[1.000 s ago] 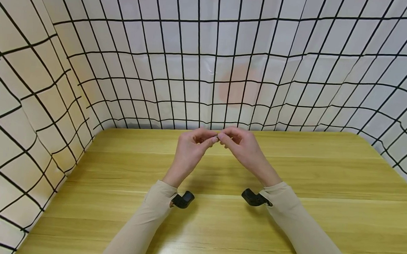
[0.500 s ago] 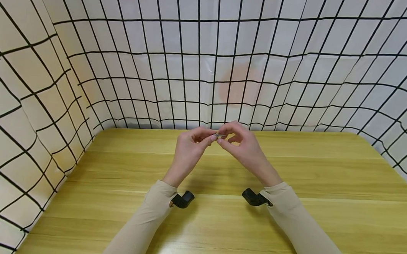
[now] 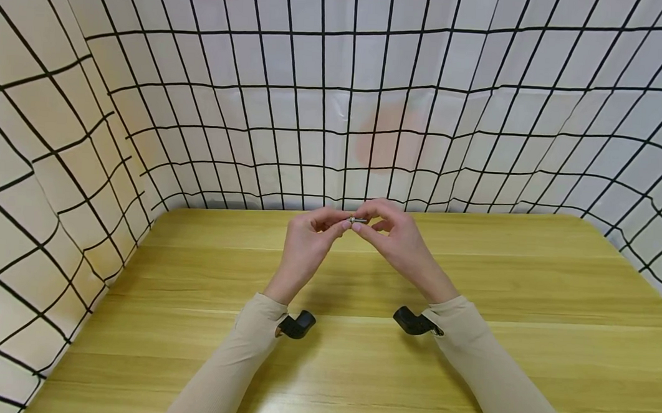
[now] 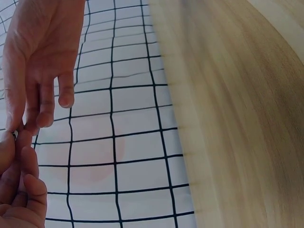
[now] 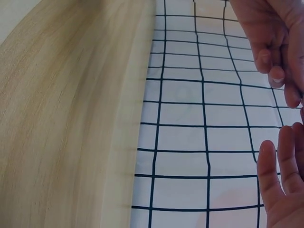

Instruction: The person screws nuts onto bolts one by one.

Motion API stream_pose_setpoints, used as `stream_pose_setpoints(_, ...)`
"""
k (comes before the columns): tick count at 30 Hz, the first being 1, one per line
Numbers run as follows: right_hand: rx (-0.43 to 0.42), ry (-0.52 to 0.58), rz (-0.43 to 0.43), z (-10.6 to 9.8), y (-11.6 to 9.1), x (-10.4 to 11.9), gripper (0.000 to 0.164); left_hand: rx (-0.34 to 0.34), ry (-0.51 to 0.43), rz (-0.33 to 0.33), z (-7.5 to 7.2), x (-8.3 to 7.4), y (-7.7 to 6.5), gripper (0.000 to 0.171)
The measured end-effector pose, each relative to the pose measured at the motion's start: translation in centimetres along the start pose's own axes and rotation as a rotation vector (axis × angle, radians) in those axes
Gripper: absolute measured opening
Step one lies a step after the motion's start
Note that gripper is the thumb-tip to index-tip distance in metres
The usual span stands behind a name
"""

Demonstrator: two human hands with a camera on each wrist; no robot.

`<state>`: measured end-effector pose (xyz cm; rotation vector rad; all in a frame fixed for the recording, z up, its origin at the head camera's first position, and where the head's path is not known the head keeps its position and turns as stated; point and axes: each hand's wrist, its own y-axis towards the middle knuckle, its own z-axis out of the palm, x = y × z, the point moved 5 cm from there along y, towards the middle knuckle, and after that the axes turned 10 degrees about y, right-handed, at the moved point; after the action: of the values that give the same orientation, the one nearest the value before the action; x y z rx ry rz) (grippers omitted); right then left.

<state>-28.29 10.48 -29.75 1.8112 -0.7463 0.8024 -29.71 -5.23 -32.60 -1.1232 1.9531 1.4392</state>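
Note:
A small metal bolt with what looks like a nut on it lies level between both hands, raised above the far part of the table. My left hand pinches its left end between thumb and forefinger. From the right, the thumb and forefinger of my right hand close around it near the nut, the shank running into the gap between them. A glint of the bolt shows between the fingertips in the left wrist view. Both hands sit at the right edge of the right wrist view, where the bolt is hidden.
A wooden table lies below the hands. White cloth with a black grid hangs behind and at the sides. Black cameras stick out from both wrists.
The right fingers have loosened and shifted from a closed pinch, exposing the bolt's shank, and then moved slightly back in around it. The left hand has stayed nearly still.

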Motion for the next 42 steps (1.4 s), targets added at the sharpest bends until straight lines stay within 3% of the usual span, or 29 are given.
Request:
stream_pose_setpoints(24, -0.007, -0.002, 0.075, -0.01, -0.16, -0.48, 0.012, -0.007, -0.004, 0.003, 0.06, -0.02, 0.09, 0.012)
stream_pose_setpoints(31, 0.001, 0.01, 0.023, -0.13, -0.13, -0.28, 0.021, -0.01, 0.014, 0.009, 0.01, -0.19, 0.1, 0.012)
stream_pose_setpoints(42, -0.006, 0.005, 0.001, -0.1, -0.05, 0.03, 0.013, -0.002, 0.03, -0.001, 0.03, -0.09, 0.06, 0.011)
